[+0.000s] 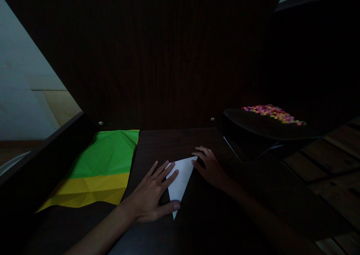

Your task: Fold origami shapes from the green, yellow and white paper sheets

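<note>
Pressing flat: left hand (152,195) lies open on the white folded paper (180,180), near tabletop (197,225) edge | right hand (210,168), fingers spread, pins upper corner; edges should stay aligned, probably | green-yellow sheets (101,165) left | coloured beads (271,113) far right.

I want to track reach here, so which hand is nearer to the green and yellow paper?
Left. The left hand lies flat on the white folded paper, just right of the green and yellow paper; the right hand is farther right, at the white paper's upper corner.
</note>
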The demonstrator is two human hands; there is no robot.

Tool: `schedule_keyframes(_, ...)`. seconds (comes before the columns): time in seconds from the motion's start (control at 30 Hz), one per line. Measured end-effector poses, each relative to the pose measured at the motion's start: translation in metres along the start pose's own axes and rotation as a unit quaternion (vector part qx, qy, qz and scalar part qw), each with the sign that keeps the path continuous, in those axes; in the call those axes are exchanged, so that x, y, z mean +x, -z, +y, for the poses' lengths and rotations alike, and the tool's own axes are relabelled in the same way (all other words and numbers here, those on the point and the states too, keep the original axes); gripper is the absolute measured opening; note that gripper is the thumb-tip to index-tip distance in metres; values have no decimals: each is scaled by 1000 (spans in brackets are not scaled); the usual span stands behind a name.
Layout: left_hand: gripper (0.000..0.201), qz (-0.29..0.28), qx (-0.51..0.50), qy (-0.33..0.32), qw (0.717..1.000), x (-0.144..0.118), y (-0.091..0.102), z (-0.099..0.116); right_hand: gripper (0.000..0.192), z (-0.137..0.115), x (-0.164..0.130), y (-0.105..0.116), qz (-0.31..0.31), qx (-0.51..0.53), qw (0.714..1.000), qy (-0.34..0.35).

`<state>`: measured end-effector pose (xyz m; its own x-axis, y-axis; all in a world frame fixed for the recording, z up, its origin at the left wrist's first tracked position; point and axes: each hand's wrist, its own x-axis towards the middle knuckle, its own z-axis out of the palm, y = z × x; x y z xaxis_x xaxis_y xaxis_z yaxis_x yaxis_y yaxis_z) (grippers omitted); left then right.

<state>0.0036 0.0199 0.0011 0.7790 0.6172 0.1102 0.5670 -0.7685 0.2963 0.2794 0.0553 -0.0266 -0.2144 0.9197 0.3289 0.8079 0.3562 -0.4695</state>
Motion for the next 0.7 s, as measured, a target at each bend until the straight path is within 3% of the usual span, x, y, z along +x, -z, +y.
schedule_keyframes(0.17,49,52,23,16,998,4,-3,1,9,-6,1,6,1,6,1000,23)
schedule_keyframes(0.3,34,100,34,73,992,9,-4,4,6,-13,0,10,-28,17,999,38)
schedule_keyframes(0.53,42,162,30,114,980,10,-8,0,11,-18,-2,12,-54,-13,997,55)
schedule_keyframes(0.7,44,165,-1,133,977,9,-11,-3,11,-19,-3,13,-71,-27,995,70)
